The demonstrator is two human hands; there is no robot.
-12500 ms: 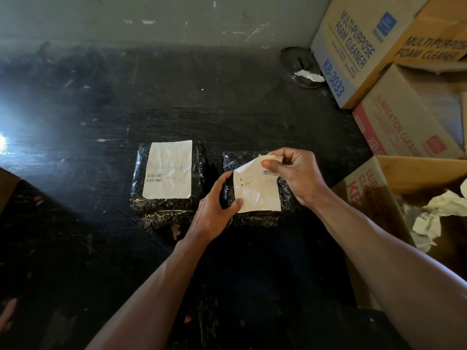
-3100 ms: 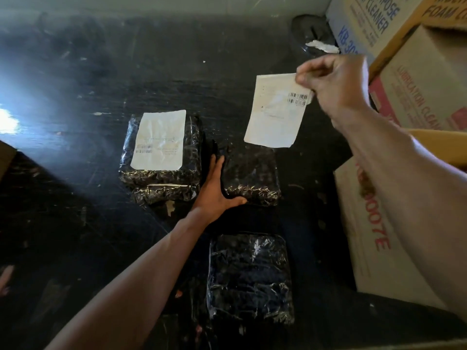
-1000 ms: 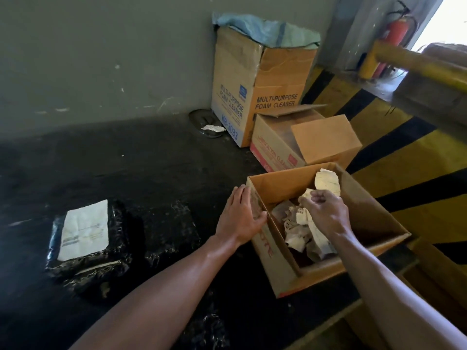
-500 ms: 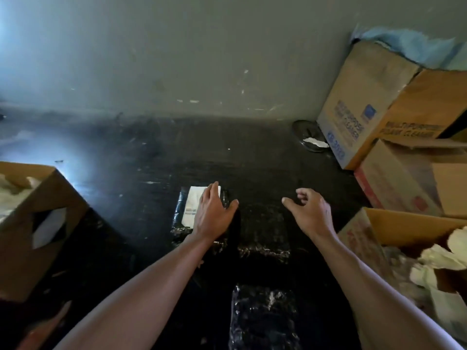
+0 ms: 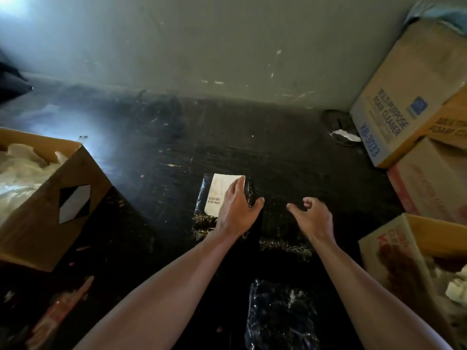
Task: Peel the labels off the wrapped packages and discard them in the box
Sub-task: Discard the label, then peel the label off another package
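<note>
Label dropped in the box (image 5: 394,251), I now press my open left hand (image 5: 236,210) on the last label (image 5: 221,192), right hand (image 5: 312,218) empty, fingers spread.

The tall cardboard box (image 5: 414,97) at the far right is showing "MULTIPURPOSE FOAM CLEANER" and "KB-3033" in blue on its left face, with a small blue square logo above; the adjoining face is repeating "MULTIPURPOSE FOAM CLEANER", cut off at the frame edge. The white label (image 5: 219,192) on the wrapped package (image 5: 202,195) is carrying barcodes too small to read. Red lettering on the open box (image 5: 394,261) is staying blurred
</note>
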